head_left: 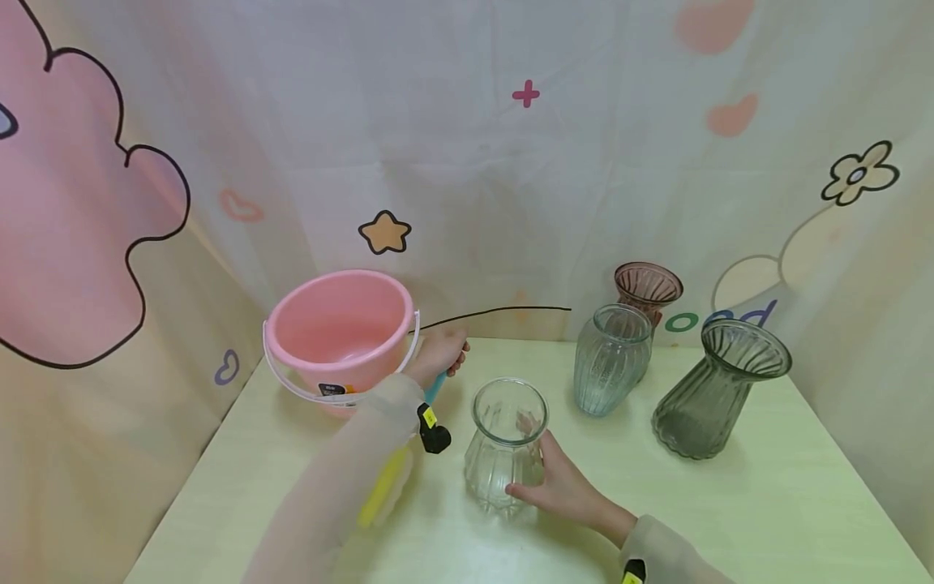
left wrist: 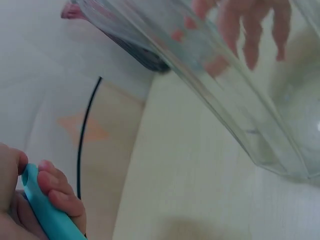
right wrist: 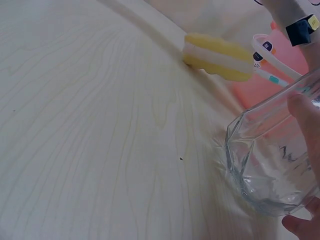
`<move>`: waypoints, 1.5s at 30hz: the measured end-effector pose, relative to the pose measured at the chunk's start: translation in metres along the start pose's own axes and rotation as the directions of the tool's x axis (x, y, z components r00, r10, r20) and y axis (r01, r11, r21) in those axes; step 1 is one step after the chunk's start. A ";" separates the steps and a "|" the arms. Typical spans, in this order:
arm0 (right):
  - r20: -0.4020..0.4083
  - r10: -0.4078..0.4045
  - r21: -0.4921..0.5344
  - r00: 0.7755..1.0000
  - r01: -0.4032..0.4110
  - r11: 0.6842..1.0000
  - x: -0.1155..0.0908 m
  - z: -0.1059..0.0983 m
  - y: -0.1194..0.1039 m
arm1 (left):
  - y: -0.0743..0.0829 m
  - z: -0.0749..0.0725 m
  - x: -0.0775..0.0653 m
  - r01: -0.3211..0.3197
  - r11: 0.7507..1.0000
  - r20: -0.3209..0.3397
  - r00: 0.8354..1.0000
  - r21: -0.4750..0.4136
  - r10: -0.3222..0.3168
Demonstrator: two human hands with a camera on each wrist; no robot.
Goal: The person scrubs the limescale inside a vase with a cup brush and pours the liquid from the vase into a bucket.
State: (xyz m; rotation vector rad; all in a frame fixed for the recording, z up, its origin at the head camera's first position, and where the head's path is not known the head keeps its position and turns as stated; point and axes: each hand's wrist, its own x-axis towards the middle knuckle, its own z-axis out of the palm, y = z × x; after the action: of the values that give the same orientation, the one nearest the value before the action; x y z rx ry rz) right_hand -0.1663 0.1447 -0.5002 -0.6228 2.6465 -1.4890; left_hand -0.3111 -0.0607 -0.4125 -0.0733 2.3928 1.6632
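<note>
My left hand (head_left: pixel 440 355) grips the blue handle (left wrist: pixel 47 212) of a sponge bottle brush beside the pink bucket. The brush's yellow and white sponge head (right wrist: pixel 220 57) points back toward me, partly behind my left sleeve in the head view. A clear glass vase (head_left: pixel 503 462) with a flared rim stands upright on the table. My right hand (head_left: pixel 565 487) holds this vase round its right side, thumb at the front and fingers behind. Through the glass, those fingers (left wrist: pixel 240 25) show in the left wrist view.
A pink bucket (head_left: pixel 340 369) with a white handle stands at the back left. Toward the back right are a bluish glass vase (head_left: pixel 611 365), a reddish vase (head_left: pixel 648 284) behind it, and a grey-green vase (head_left: pixel 704 405). A printed curtain (head_left: pixel 467 162) hangs behind the table (head_left: pixel 788 503).
</note>
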 end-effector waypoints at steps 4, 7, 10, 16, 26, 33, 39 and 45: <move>0.001 0.010 0.007 1.000 -0.010 1.000 0.000 0.000 0.001 | -0.014 0.005 0.009 -0.033 0.998 -0.022 0.999 0.054 0.035; 0.008 0.022 0.010 1.000 -0.022 1.000 0.000 0.000 0.001 | -0.022 0.006 0.012 -0.024 0.993 -0.006 1.000 0.116 0.024; 0.013 0.027 0.010 1.000 -0.027 1.000 0.000 0.000 0.000 | -0.030 0.005 0.014 -0.011 0.977 0.006 1.000 0.214 0.010; 0.009 0.016 -0.008 1.000 -0.016 1.000 0.001 -0.001 0.000 | -0.041 0.001 0.017 -0.042 0.825 -0.039 0.996 0.564 0.077; -0.004 0.012 -0.001 1.000 -0.012 1.000 0.000 0.000 0.001 | -0.054 0.008 0.023 -0.045 0.653 -0.038 0.993 0.756 0.112; -0.003 0.031 0.038 1.000 -0.031 0.999 -0.003 0.004 0.000 | -0.064 0.016 0.019 -0.001 0.615 -0.069 0.993 0.789 0.091; 0.004 0.047 0.038 0.999 -0.047 0.998 -0.004 0.003 -0.001 | -0.060 0.018 0.012 -0.006 0.623 -0.084 0.990 0.782 0.114; -0.015 0.044 0.071 0.999 -0.043 0.997 -0.004 0.005 0.001 | -0.046 0.014 0.006 -0.122 0.627 -0.007 0.980 0.769 0.200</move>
State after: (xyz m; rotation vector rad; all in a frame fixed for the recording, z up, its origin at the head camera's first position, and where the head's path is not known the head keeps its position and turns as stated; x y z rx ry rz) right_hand -0.1616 0.1427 -0.5047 -0.5459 2.5888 -1.5743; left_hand -0.3069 -0.0637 -0.4604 0.2228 3.0369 0.5418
